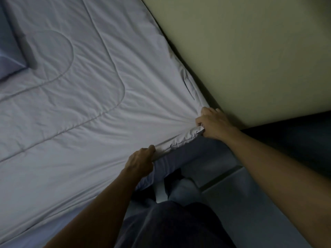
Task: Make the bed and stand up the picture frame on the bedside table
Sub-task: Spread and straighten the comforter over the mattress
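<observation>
A pale grey quilted comforter lies spread over the bed and fills the left and middle of the view. My right hand grips its bunched corner next to the wall, and creases fan out from that grip. My left hand holds the comforter's near edge a little further along, fingers curled over the hem. A blue pillow lies at the far left. The picture frame and the bedside table are out of sight.
A greenish wall runs along the bed's far side. Below the comforter's edge the darker bed sheet shows. My legs in dark trousers and a sock stand on the tiled floor.
</observation>
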A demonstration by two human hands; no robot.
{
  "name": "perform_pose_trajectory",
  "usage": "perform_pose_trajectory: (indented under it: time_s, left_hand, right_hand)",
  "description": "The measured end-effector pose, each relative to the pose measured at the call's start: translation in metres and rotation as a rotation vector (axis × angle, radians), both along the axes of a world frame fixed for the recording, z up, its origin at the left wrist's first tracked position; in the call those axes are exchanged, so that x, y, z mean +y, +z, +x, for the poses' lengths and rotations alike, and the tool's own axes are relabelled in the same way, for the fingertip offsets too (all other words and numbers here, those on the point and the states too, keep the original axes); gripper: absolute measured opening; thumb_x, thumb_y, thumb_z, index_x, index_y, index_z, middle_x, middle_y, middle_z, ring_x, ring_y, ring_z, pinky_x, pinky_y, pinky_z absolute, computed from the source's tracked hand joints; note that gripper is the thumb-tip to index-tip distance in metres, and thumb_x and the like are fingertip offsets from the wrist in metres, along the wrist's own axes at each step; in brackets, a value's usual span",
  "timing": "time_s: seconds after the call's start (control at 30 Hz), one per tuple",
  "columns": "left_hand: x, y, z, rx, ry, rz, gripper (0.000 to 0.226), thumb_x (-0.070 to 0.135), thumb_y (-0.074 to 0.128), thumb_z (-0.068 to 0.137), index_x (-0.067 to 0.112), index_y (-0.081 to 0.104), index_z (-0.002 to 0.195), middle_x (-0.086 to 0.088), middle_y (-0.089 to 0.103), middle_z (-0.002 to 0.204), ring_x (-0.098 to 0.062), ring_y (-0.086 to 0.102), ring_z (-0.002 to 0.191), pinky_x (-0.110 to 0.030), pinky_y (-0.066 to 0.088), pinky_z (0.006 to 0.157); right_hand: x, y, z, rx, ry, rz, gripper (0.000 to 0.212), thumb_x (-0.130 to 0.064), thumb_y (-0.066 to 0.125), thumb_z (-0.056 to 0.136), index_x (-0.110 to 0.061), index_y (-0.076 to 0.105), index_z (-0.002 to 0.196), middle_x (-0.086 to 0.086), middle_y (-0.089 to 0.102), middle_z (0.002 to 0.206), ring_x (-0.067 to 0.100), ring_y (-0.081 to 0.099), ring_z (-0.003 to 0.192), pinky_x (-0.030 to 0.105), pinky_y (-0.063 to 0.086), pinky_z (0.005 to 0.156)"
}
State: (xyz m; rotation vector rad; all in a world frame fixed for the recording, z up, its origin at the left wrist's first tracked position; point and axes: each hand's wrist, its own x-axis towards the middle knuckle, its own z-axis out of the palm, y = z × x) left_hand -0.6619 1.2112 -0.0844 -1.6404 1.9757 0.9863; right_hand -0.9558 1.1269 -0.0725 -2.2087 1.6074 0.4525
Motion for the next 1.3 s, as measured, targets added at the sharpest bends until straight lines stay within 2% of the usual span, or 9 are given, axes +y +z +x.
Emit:
perform_pose_trajectory:
  time_s: [0.13,0.27,0.37,0.5,0.63,0.9,1.1,1.17,1.3]
  left_hand:
    - [-0.009,-0.011,-0.019,0.011,-0.05,0.096,0.044,0.035,0.055,0.09,0.033,0.049,0.133,-0.006,0.061,0.129,-0.03,0.059,0.115,-0.036,0.048,0.093]
    - [-0.031,-0.017,-0.039,0.081,-0.095,0.131,0.037,0.039,0.054,0.091,0.04,0.051,0.128,0.006,0.065,0.123,-0.018,0.062,0.109,-0.032,0.049,0.093]
    - [-0.049,-0.019,-0.051,0.144,-0.143,0.12,0.033,0.038,0.054,0.093,0.041,0.054,0.126,0.007,0.067,0.12,-0.016,0.063,0.107,-0.037,0.05,0.095]
    - [-0.071,-0.022,-0.058,0.218,-0.253,0.097,0.031,0.037,0.052,0.095,0.04,0.054,0.126,0.01,0.066,0.123,-0.015,0.063,0.109,-0.039,0.051,0.094]
    - [-0.094,-0.036,-0.056,0.262,-0.385,0.033,0.033,0.036,0.051,0.095,0.039,0.053,0.129,0.01,0.061,0.132,-0.017,0.059,0.117,-0.039,0.049,0.098]
    - [-0.143,-0.126,-0.067,0.315,-0.46,-0.181,0.049,0.027,0.057,0.095,0.025,0.046,0.143,-0.001,0.038,0.156,-0.021,0.034,0.144,-0.038,0.03,0.117]
    - [-0.175,-0.191,-0.106,0.264,-0.608,-0.351,0.067,0.052,0.04,0.099,0.03,0.014,0.157,-0.001,-0.001,0.166,-0.023,-0.004,0.153,-0.043,0.006,0.123]
    - [-0.182,-0.208,-0.122,0.248,-0.656,-0.39,0.07,0.057,0.032,0.098,0.03,0.007,0.157,-0.004,-0.007,0.166,-0.025,-0.009,0.152,-0.043,0.002,0.123]
    - [-0.182,-0.231,-0.136,0.218,-0.729,-0.401,0.072,0.064,0.022,0.097,0.03,0.001,0.157,-0.006,-0.011,0.165,-0.027,-0.012,0.152,-0.049,-0.001,0.123]
  right_hand:
    - [0.033,-0.027,-0.025,0.098,-0.127,0.035,0.028,-0.014,0.074,0.079,-0.016,0.066,0.106,0.009,0.046,0.12,0.03,0.049,0.105,0.034,0.037,0.078]
    - [0.068,-0.04,-0.039,0.273,-0.365,0.393,0.05,-0.026,0.066,0.088,-0.012,0.054,0.135,0.014,0.043,0.139,0.034,0.046,0.127,0.043,0.041,0.103]
    - [0.085,-0.048,-0.037,0.212,-0.49,0.464,0.05,-0.033,0.066,0.088,-0.015,0.059,0.134,0.011,0.052,0.135,0.03,0.056,0.119,0.038,0.052,0.094]
    - [0.093,-0.05,-0.021,0.086,-0.631,0.378,0.031,-0.032,0.052,0.095,-0.015,0.061,0.12,0.009,0.053,0.127,0.031,0.059,0.108,0.037,0.051,0.084]
    - [0.105,-0.069,-0.004,-0.07,-0.807,0.247,0.025,-0.03,0.053,0.094,-0.013,0.062,0.11,0.01,0.059,0.121,0.031,0.061,0.1,0.033,0.047,0.075]
    - [0.1,-0.166,0.029,-0.309,-1.22,-0.071,0.054,-0.028,0.055,0.093,-0.019,0.039,0.144,0.011,0.045,0.141,0.031,0.048,0.126,0.044,0.048,0.099]
    - [0.053,-0.246,0.019,-0.381,-1.684,-0.413,0.067,-0.045,0.051,0.096,-0.019,0.026,0.153,0.015,0.037,0.152,0.032,0.045,0.132,0.052,0.045,0.104]
    - [0.048,-0.265,0.017,-0.518,-1.755,-0.533,0.057,-0.04,0.053,0.098,-0.018,0.035,0.148,0.014,0.043,0.146,0.023,0.052,0.12,0.042,0.048,0.101]
    - [0.069,-0.271,-0.002,-0.706,-1.764,-0.665,0.03,-0.023,0.065,0.095,-0.013,0.057,0.121,0.003,0.062,0.115,0.016,0.059,0.099,0.013,0.048,0.077]
